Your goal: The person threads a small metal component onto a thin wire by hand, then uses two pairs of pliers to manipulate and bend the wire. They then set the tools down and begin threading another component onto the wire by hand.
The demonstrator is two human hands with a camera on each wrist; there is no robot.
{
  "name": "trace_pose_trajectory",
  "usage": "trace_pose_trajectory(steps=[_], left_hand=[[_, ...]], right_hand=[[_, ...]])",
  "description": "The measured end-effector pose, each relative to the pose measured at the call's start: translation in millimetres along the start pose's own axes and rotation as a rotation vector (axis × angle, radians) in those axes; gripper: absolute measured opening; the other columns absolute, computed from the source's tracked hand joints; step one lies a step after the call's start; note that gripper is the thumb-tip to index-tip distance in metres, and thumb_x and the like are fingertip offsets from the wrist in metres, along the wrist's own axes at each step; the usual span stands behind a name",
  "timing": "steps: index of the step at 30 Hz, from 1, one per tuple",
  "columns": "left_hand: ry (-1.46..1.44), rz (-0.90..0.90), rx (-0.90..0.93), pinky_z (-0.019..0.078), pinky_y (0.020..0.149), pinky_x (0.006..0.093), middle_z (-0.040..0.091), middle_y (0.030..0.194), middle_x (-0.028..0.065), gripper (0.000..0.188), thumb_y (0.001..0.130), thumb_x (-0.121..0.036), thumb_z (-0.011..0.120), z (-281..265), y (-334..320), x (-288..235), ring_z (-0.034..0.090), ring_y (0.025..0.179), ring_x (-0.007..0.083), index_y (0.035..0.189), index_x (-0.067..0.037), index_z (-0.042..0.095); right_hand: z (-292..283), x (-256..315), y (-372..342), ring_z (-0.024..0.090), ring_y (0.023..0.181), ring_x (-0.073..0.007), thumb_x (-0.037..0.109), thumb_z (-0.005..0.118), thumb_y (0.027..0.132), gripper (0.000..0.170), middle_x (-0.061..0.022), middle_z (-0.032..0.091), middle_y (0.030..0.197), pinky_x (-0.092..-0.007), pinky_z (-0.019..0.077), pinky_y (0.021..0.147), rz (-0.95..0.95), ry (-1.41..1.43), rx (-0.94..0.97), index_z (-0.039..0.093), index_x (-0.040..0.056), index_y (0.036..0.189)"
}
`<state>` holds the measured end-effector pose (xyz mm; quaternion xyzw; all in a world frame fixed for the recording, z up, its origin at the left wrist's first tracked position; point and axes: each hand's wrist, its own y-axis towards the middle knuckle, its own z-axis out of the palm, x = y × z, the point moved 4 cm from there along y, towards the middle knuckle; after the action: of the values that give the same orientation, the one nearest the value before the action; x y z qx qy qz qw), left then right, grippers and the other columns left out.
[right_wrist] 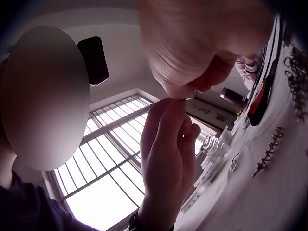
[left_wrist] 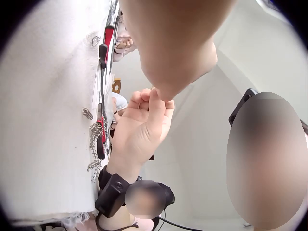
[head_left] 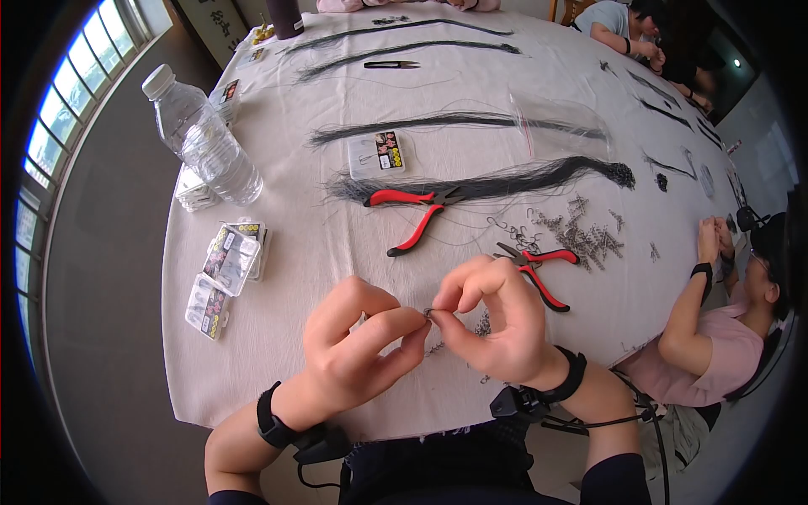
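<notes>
In the head view my left hand [head_left: 358,335] and right hand [head_left: 498,320] meet fingertip to fingertip near the table's front edge. Between them, thumbs and forefingers pinch a small dark metal piece [head_left: 427,314]; the fingers hide most of it, and I cannot tell its exact kind. Small metal coil springs [head_left: 482,325] lie on the cloth under the right hand, partly covered by it. One spring [right_wrist: 269,151] shows its corkscrew shape in the right wrist view. Just beyond the right hand are red-handled pliers [head_left: 539,271] and a scatter of dark hooks [head_left: 513,231].
A heap of springs [head_left: 589,240] lies right of the hooks. Farther back are more red-handled pliers [head_left: 412,210], bundles of black strands [head_left: 505,183], a hook box [head_left: 376,156] and thread snips [head_left: 391,65]. A water bottle [head_left: 206,139] and hook boxes [head_left: 231,257] occupy the left. Other people sit around the table.
</notes>
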<state>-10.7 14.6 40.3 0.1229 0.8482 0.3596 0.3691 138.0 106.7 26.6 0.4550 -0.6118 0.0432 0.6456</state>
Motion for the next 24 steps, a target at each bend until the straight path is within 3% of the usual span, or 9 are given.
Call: trace_pose_trajectory(steps=[1, 3, 4, 6, 11, 14, 17, 20, 24], left_hand=[[0.073, 0.092, -0.014, 0.0459, 0.054, 0.0294, 0.058, 0.081, 0.0044, 0.032, 0.06, 0.003, 0.081, -0.2, 0.6, -2.8, 0.056, 0.063, 0.0175, 0.089, -0.005, 0.071], [0.112, 0.141, -0.004, 0.0459, 0.054, 0.0293, 0.057, 0.081, 0.0035, 0.033, 0.058, 0.002, 0.081, -1.6, 2.7, -2.3, 0.056, 0.063, 0.0168, 0.09, -0.005, 0.071], [0.151, 0.191, 0.006, 0.0459, 0.054, 0.0291, 0.056, 0.081, 0.0025, 0.035, 0.057, 0.001, 0.081, -2.2, 3.3, -3.1, 0.055, 0.063, 0.0162, 0.09, -0.005, 0.072], [0.174, 0.228, 0.02, 0.0458, 0.053, 0.029, 0.056, 0.081, 0.0024, 0.036, 0.057, 0.001, 0.081, -3.3, 4.5, -2.9, 0.055, 0.063, 0.0161, 0.091, -0.005, 0.072], [0.224, 0.297, 0.051, 0.0456, 0.053, 0.0284, 0.056, 0.082, 0.0021, 0.038, 0.058, 0.001, 0.08, -0.6, 4.6, -3.5, 0.055, 0.063, 0.0153, 0.095, -0.005, 0.072], [0.202, 0.24, 0.057, 0.0466, 0.054, 0.0283, 0.057, 0.082, 0.0026, 0.037, 0.06, 0.002, 0.081, 1.0, 3.8, -2.6, 0.056, 0.063, 0.0156, 0.095, -0.006, 0.072], [0.091, 0.069, 0.075, 0.0477, 0.056, 0.028, 0.06, 0.083, 0.0039, 0.028, 0.069, 0.005, 0.08, 2.5, 3.7, -0.5, 0.058, 0.065, 0.0156, 0.094, -0.005, 0.071], [-0.154, -0.254, 0.081, 0.0482, 0.058, 0.0277, 0.062, 0.085, 0.0052, 0.015, 0.08, 0.005, 0.076, 4.1, 1.6, 10.8, 0.059, 0.067, 0.0131, 0.091, -0.003, 0.069], [-0.251, -0.34, 0.057, 0.0476, 0.06, 0.0265, 0.062, 0.085, 0.0052, 0.017, 0.08, 0.004, 0.076, 7.7, -2.6, 19.2, 0.058, 0.067, 0.0117, 0.095, -0.002, 0.07]], right_hand=[[0.5, 0.0, -0.7, 0.065, 0.083, -0.0173, -0.013, 0.071, 0.081, 0.03, -0.0102, 0.067, 0.094, -0.029, 0.0533, 0.074, 0.0, 0.0, 0.0, 0.051, 0.0051, 0.093], [2.5, -9.4, -2.4, 0.061, 0.088, -0.0123, -0.01, 0.069, 0.087, 0.029, -0.0076, 0.064, 0.098, -0.0279, 0.0516, 0.082, 0.234, 0.256, -0.008, 0.047, 0.006, 0.097], [2.5, -9.2, -1.9, 0.061, 0.088, -0.0123, -0.01, 0.069, 0.087, 0.029, -0.0076, 0.064, 0.098, -0.0279, 0.0516, 0.082, 0.234, 0.256, -0.008, 0.047, 0.006, 0.097], [4.3, -14.8, -2.3, 0.058, 0.093, -0.0089, -0.007, 0.068, 0.091, 0.028, -0.0056, 0.061, 0.101, -0.0264, 0.0505, 0.085, 0.41, 0.53, -0.015, 0.044, 0.0068, 0.098], [3.1, -17.5, -1.9, 0.058, 0.094, -0.0079, -0.006, 0.067, 0.093, 0.027, -0.0058, 0.06, 0.101, -0.0251, 0.0507, 0.084, 0.478, 0.607, -0.012, 0.043, 0.007, 0.097], [3.5, -19.4, -3.2, 0.058, 0.094, -0.0076, -0.006, 0.066, 0.094, 0.026, -0.0062, 0.061, 0.102, -0.0247, 0.0508, 0.083, 0.481, 0.633, -0.018, 0.043, 0.0071, 0.096], [3.5, -22.1, -4.3, 0.058, 0.094, -0.0079, -0.004, 0.065, 0.095, 0.024, -0.0064, 0.061, 0.103, -0.0247, 0.051, 0.083, 0.523, 0.701, -0.021, 0.044, 0.0075, 0.096], [5.4, -24.2, -5.9, 0.057, 0.092, -0.0097, -0.001, 0.065, 0.095, 0.024, -0.0068, 0.06, 0.102, -0.0264, 0.0494, 0.083, 0.587, 0.783, -0.04, 0.044, 0.009, 0.097], [5.1, -28.0, -7.2, 0.057, 0.089, -0.0118, 0.0, 0.066, 0.095, 0.024, -0.0068, 0.059, 0.101, -0.0284, 0.047, 0.083, 0.633, 0.866, -0.099, 0.044, 0.0108, 0.098]])
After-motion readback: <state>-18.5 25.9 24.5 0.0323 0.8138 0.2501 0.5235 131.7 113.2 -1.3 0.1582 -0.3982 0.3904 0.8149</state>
